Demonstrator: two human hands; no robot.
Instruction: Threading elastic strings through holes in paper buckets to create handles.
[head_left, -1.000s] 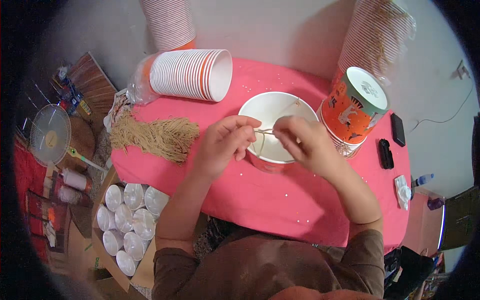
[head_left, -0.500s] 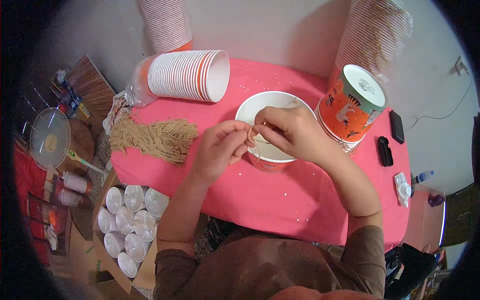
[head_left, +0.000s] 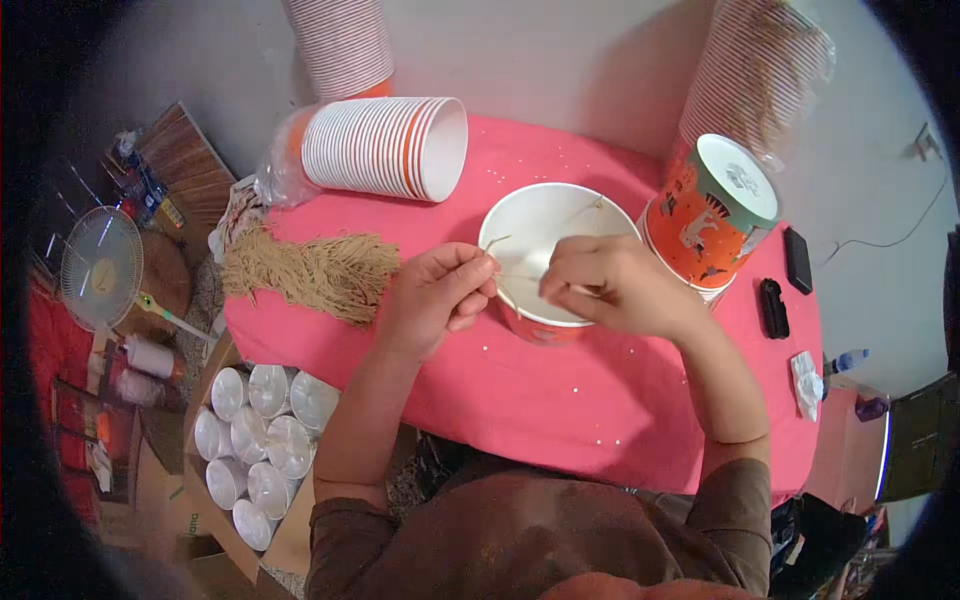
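Note:
A white paper bucket [head_left: 520, 222] with an orange outside stands upright in front of me. At its left rim, my left hand [head_left: 440, 297] pinches a thin tan cord [head_left: 497, 241] between thumb and forefinger. One short end of the cord sticks up above those fingertips. From there a thin strand runs right across the bucket's mouth to my right hand [head_left: 622, 287], whose fingers are pressed together above the near right part of the rim. The fingertips of the right hand are slightly blurred. Another bit of cord [head_left: 590, 207] shows at the bucket's far right inner wall.
Left on the pink cloth [head_left: 480, 410] lies a bundle of tan cords [head_left: 315, 275]. Behind it, a stack of white buckets [head_left: 375, 150] lies sideways. An upturned orange bucket stack [head_left: 705, 225] stands right, near a black phone [head_left: 796, 260]. A carton [head_left: 215, 520] holds clear-topped cups.
My right hand has moved right, away from my left fingertips, opening a gap with a strand across it. The left hand has stayed nearly still at the rim.

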